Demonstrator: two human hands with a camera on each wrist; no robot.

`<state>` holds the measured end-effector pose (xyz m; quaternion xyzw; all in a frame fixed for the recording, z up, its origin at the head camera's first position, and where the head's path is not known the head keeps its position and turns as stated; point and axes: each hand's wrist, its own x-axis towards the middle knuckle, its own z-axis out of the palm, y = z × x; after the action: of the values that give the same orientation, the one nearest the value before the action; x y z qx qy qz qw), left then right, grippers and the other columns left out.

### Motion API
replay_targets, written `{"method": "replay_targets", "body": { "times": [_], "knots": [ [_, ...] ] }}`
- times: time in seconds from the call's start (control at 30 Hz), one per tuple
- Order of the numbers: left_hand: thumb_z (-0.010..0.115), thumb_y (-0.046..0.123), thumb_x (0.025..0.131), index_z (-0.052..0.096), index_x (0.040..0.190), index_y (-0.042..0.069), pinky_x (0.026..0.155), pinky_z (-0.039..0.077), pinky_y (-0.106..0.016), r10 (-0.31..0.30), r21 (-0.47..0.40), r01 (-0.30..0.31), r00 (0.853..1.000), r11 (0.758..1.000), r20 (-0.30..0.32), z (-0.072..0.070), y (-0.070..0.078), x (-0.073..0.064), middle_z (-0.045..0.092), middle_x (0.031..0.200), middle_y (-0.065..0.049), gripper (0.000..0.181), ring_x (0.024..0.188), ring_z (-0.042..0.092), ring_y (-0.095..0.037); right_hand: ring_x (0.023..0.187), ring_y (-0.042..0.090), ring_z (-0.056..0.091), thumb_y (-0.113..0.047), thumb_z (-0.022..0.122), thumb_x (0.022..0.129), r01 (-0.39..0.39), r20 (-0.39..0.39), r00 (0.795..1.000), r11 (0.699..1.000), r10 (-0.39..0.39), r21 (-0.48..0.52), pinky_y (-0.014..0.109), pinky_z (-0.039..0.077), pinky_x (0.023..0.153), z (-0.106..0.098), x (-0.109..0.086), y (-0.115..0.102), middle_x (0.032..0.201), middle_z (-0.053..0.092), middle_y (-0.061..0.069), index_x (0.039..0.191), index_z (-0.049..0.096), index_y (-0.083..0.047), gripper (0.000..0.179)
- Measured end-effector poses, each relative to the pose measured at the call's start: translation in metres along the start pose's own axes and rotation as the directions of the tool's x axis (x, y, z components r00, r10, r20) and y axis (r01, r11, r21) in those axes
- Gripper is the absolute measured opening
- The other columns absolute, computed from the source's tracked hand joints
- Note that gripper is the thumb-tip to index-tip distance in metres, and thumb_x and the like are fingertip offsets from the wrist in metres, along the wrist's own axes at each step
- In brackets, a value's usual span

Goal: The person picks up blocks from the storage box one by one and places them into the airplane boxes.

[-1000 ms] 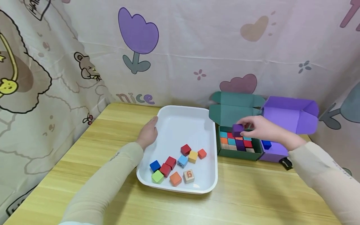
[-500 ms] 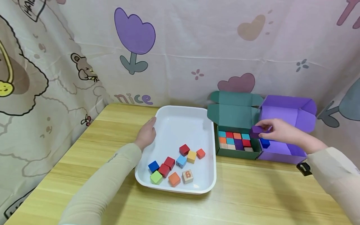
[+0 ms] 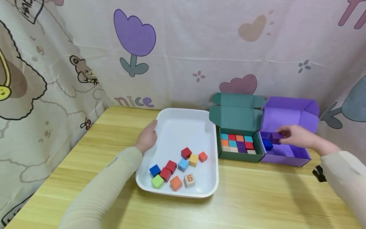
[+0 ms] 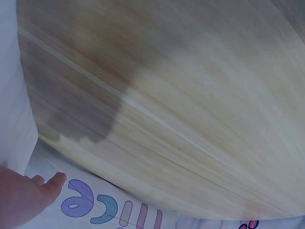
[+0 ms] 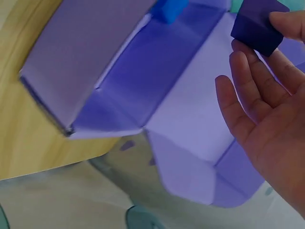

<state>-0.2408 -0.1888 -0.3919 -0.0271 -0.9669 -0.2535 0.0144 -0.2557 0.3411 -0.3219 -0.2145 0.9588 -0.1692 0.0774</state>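
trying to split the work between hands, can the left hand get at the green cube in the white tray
Probably yes: the left hand is at the left edge of the white tray and holds no cube, while the green cube sits near that side's front corner with nothing on top.

Glossy white plastic for the tray [image 3: 183, 133], wood grain beneath.
Inside the tray, smooth painted-looking cubes [image 3: 171, 166], with bare pale wood on the numbered cube [image 3: 189, 180]; under it, a smooth, faintly shiny wood-look table [image 3: 251, 197]; right of it, matt folded card for the green box [image 3: 240, 157] and purple box [image 3: 283, 160], plus smooth, dull faces on the dark purple cube [image 5: 257, 26]; behind it, creased matt printed cloth [image 3: 177, 38]; either side, lightly wrinkled cloth sleeves [image 3: 104, 189].
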Motion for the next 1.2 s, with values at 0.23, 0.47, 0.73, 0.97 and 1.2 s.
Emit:
{"method": "replay_targets", "body": {
  "times": [0.23,0.47,0.73,0.97,1.2],
  "knots": [
    [0.030,0.003,0.096,0.020,0.146,-0.006,0.120,0.018,-0.043,-0.012,0.005,0.012,1.000,1.000,0.003,0.000,-0.001,0.001,0.020,0.153,-0.022,0.051,0.142,0.020,-0.035,0.077,0.015,0.052,-0.011,0.070,0.076,-0.046,0.050,0.998,0.999,0.047,-0.022,0.024,0.047,0.063,0.006,0.002,0.017,0.088,0.063,0.009,0.106,0.060,0.011,0.039],
    [0.029,0.004,0.097,0.018,0.147,-0.004,0.120,0.017,-0.042,-0.040,0.009,0.040,0.999,0.999,0.013,-0.001,0.002,-0.001,0.019,0.155,-0.020,0.052,0.143,0.018,-0.034,0.072,0.017,0.047,-0.008,0.067,0.075,-0.065,0.070,0.995,0.997,0.068,-0.037,0.025,0.043,0.059,0.011,0.007,0.024,0.082,0.059,0.008,0.106,0.058,0.015,0.040],
    [0.029,0.004,0.098,0.018,0.147,-0.003,0.120,0.017,-0.043,-0.047,0.010,0.047,0.999,0.999,0.020,-0.003,0.005,-0.003,0.018,0.155,-0.019,0.051,0.143,0.018,-0.034,0.070,0.017,0.049,-0.008,0.067,0.073,-0.055,0.065,0.996,0.995,0.060,-0.080,0.028,0.044,0.059,0.017,0.012,0.030,0.079,0.060,0.008,0.099,0.061,0.012,0.034],
    [0.029,0.004,0.097,0.018,0.147,-0.004,0.120,0.017,-0.042,-0.043,0.006,0.042,0.999,0.999,0.015,-0.002,0.003,-0.002,0.018,0.155,-0.019,0.052,0.143,0.018,-0.033,0.071,0.018,0.052,-0.006,0.067,0.070,-0.045,0.047,0.998,0.995,0.049,-0.086,0.032,0.048,0.061,0.022,0.014,0.034,0.079,0.063,0.011,0.096,0.062,0.013,0.032],
    [0.029,0.004,0.097,0.018,0.147,-0.004,0.120,0.017,-0.042,-0.041,0.004,0.041,0.999,0.999,0.015,-0.002,0.003,-0.001,0.019,0.155,-0.020,0.051,0.143,0.019,-0.033,0.072,0.021,0.056,-0.005,0.067,0.070,-0.037,0.058,0.997,0.996,0.042,-0.083,0.039,0.051,0.066,0.030,0.014,0.034,0.080,0.065,0.012,0.095,0.062,0.014,0.031]
  ]
}}
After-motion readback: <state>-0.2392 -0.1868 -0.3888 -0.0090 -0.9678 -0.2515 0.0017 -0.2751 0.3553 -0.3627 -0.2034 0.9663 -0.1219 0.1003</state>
